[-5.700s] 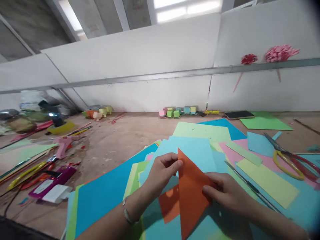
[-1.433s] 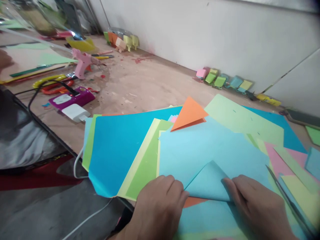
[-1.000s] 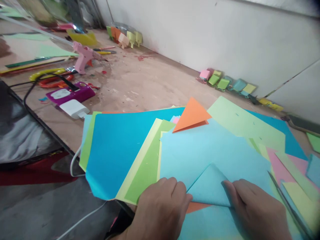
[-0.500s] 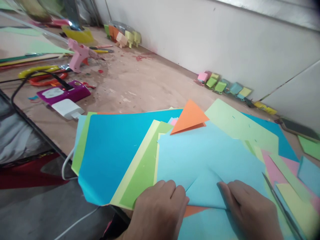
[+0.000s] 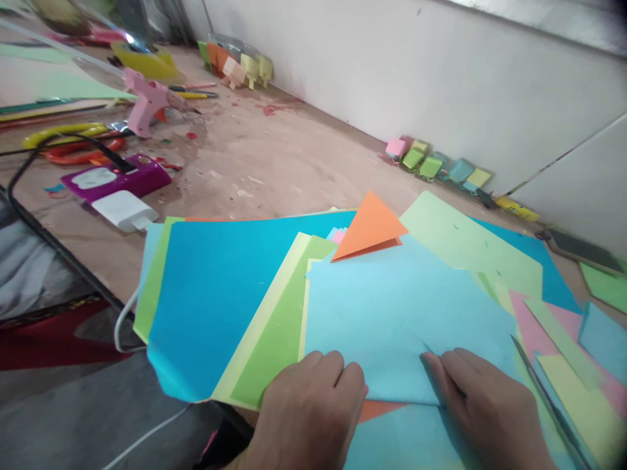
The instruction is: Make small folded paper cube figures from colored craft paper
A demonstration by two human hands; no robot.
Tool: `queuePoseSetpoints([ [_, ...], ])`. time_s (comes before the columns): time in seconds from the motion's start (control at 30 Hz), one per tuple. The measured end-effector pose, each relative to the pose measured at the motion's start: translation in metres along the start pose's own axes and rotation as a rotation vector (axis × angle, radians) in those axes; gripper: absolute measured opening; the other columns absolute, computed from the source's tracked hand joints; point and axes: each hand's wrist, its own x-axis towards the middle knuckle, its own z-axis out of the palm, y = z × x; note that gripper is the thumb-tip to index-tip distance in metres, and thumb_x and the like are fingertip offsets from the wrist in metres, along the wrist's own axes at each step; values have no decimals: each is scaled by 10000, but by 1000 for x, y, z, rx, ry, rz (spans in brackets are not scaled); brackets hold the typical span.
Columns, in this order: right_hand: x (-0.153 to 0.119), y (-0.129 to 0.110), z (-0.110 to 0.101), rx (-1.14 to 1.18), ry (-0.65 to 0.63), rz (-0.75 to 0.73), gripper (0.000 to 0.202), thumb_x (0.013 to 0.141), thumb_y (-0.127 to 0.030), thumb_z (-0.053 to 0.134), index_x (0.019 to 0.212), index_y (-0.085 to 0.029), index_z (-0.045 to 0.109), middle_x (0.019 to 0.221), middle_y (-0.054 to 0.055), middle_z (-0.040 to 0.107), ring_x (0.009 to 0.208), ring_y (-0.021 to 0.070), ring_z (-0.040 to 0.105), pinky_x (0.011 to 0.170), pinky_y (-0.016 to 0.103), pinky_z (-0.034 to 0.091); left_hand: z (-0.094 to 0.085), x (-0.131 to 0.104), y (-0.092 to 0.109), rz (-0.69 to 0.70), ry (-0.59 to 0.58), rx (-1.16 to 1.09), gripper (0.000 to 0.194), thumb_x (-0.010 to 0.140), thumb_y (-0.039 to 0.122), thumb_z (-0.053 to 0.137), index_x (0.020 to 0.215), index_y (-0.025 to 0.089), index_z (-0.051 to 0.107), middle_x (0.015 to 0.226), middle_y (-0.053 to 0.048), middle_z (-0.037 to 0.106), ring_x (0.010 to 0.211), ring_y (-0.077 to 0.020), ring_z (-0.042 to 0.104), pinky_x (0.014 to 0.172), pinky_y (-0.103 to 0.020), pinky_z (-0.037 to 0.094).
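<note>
Light blue paper lies in front of me, its near edge folded straight. My left hand is curled closed over the left end of that edge, fingertips hidden. My right hand is closed on the right end, thumb and fingers pressed at the paper. A folded orange paper triangle rests at the far edge of the light blue paper. Under it are green paper and darker blue paper. Right of my right hand, scissors lie on paper pieces.
A pink glue gun, a purple socket block with a white plug, and yellow-handled pliers are at the left. Small folded paper pieces line the wall. A dark phone-like object lies at the right.
The small raised fold between my hands now looks flatter. My right hand has shifted slightly left, and the whole view has moved a little.
</note>
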Motion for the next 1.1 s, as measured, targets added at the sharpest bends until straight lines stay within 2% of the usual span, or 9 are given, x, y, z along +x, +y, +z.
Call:
queuePoseSetpoints([
  [0.13, -2, -2, 1, -42, 11, 27, 519, 1020, -431, 405, 561, -188, 424, 526, -33, 377, 473, 99, 381, 520, 299, 206, -1, 1, -1, 10, -3, 15, 254, 853, 146, 565, 663, 243, 427, 572, 20, 476, 502, -183, 481, 443, -319, 273],
  [0.33, -2, -8, -1, -147, 14, 24, 500, 1018, -409, 412, 566, -197, 427, 526, -23, 397, 476, 117, 375, 511, 305, 191, -7, 8, 0, -22, 22, -41, 257, 826, 31, 482, 663, 229, 472, 608, 1, 503, 543, -185, 463, 475, -329, 277],
  [0.4, -1, -10, -2, -161, 27, 44, 485, 1016, -412, 415, 578, -204, 430, 520, -25, 391, 468, 123, 365, 511, 307, 200, -8, 12, 4, 13, 68, -81, 294, 835, 31, 460, 617, 228, 454, 593, -5, 474, 544, -191, 430, 479, -343, 255],
  [0.47, 1, -11, -2, -148, 36, 77, 420, 1012, -420, 419, 663, -201, 497, 556, -20, 440, 491, 134, 392, 521, 299, 238, -9, 14, 8, 108, 62, -121, 295, 859, 60, 460, 617, 228, 476, 588, -6, 463, 550, -194, 421, 486, -353, 263],
  [0.57, 5, -11, -1, -78, 65, 80, 268, 1000, -376, 451, 885, -164, 567, 716, 38, 565, 628, 175, 500, 591, 293, 348, -11, 17, 14, 280, -55, -127, 209, 882, 86, 462, 803, 219, 602, 632, 3, 510, 572, -191, 444, 502, -355, 304],
  [0.63, 7, -9, 2, -29, 72, 71, 216, 991, -340, 469, 937, -151, 558, 785, 66, 584, 692, 193, 524, 627, 302, 388, -11, 18, 18, 329, -88, -62, 224, 904, 97, 450, 962, 208, 636, 657, 7, 530, 568, -187, 437, 501, -352, 297],
  [0.8, 8, -9, 5, 7, 40, 76, 199, 991, -301, 450, 890, -160, 549, 751, 51, 547, 682, 195, 498, 589, 308, 361, -3, 20, 32, 322, -15, 45, 302, 962, 160, 425, 1194, 215, 610, 711, 0, 565, 588, -186, 445, 518, -343, 274],
  [1.0, 9, -10, 3, 2, 36, 77, 250, 1005, -302, 414, 835, -173, 544, 730, 46, 527, 675, 192, 461, 576, 306, 317, 3, 16, 36, 287, 94, 109, 231, 971, 133, 451, 938, 188, 673, 677, -10, 545, 579, -176, 435, 506, -345, 256],
  [1.1, 9, -10, 4, -2, 41, 81, 266, 1007, -304, 409, 817, -178, 547, 721, 40, 510, 663, 187, 445, 572, 303, 294, -4, 6, 28, 274, 30, 122, 254, 968, 129, 429, 1012, 185, 673, 723, -19, 569, 624, -184, 459, 521, -356, 311],
])
